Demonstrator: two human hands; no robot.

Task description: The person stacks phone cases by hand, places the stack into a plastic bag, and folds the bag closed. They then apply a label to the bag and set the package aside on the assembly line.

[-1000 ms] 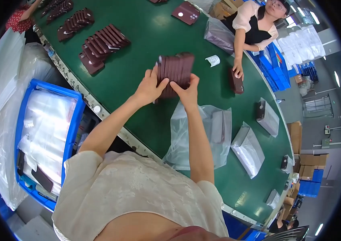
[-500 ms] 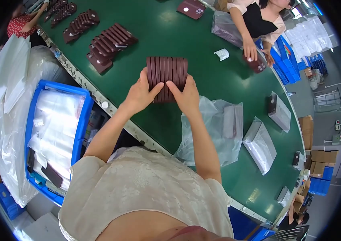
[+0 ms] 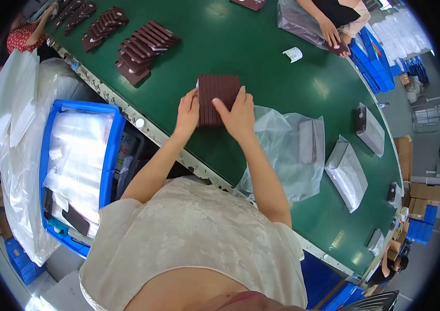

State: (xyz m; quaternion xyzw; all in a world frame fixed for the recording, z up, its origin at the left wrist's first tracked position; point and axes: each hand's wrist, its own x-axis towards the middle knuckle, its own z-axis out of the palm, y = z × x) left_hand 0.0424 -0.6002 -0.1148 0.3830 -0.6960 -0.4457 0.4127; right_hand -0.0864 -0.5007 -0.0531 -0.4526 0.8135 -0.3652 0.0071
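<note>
A squared stack of dark maroon phone cases (image 3: 211,96) stands on edge on the green table in front of me. My left hand (image 3: 186,115) is pressed along its left side, with the thumb off the top. Round the right side curl the fingers of my right hand (image 3: 239,116), its thumb lying across the upper edges. A clear plastic bag (image 3: 277,166) lies beneath and beside my right forearm, with a wrapped bundle (image 3: 307,142) on or in its right part.
Fanned rows of maroon cases (image 3: 147,46) lie at the upper left. Wrapped packs (image 3: 347,173) lie to the right. A blue crate (image 3: 107,160) of clear bags stands left of the table edge (image 3: 199,168). Across the table, a co-worker's hand (image 3: 328,31) holds a maroon case.
The stack's edges have become more even. My left thumb has moved from the top to the side. The co-worker's hands and case have shifted, and the view has tilted slightly.
</note>
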